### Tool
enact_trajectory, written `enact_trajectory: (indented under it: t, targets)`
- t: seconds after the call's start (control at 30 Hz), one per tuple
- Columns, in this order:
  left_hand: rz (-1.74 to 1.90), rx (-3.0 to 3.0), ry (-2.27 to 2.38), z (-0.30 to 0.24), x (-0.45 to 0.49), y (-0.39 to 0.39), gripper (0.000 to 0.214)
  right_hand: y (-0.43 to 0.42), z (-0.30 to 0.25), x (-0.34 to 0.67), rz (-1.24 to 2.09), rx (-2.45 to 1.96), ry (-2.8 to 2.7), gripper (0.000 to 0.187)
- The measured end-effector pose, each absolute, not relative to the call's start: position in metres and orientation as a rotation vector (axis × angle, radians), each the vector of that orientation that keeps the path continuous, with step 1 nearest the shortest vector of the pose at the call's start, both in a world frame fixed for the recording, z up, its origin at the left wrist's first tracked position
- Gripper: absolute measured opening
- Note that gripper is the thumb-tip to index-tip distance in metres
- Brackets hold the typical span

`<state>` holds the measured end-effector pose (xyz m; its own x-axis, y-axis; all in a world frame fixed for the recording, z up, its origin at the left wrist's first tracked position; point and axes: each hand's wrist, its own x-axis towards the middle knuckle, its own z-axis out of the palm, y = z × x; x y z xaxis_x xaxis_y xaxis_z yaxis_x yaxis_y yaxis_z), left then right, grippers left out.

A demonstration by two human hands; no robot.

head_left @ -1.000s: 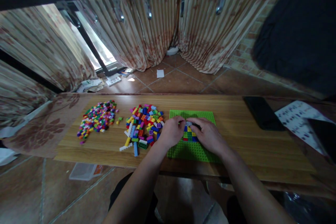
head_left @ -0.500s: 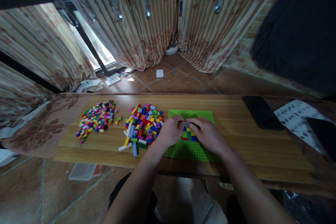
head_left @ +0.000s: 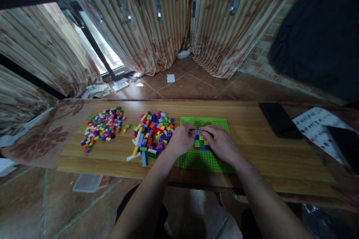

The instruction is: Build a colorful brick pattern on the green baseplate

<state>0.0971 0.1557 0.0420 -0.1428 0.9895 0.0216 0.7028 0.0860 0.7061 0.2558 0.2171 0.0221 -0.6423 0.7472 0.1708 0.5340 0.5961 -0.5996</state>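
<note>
Both of my hands are over a lime-green studded baseplate [head_left: 207,163] on the wooden board. Red, yellow, green and blue bricks [head_left: 201,145] form a small patch on the plate, between my hands. My left hand [head_left: 183,140] is at the patch's left, thumb and fingers pinched together near its far edge. From the right, my right hand [head_left: 220,142] reaches to the same spot with its fingertips closed. A small light-coloured piece seems to lie between the fingertips, but it is too small and too covered to make out.
Left of the baseplate lies a pile of larger bricks [head_left: 153,134], with a pile of small bricks [head_left: 103,127] farther left. A black phone-like slab [head_left: 280,119] and a printed sheet [head_left: 319,130] lie at the right. A clear plastic box [head_left: 87,183] is on the floor.
My right fingertips have shifted very slightly, showing a bit more of the patch's far edge. Otherwise hands, bricks and baseplate look the same.
</note>
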Motion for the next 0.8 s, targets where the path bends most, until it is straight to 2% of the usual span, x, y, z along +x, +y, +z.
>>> enact_trajectory:
  t: [0.8]
  targets:
    - [0.843, 1.592, 1.91, 0.0413, 0.0967, 0.157, 0.022, 0.2205, 0.0202, 0.2564, 0.71, -1.004, -2.453, 0.025]
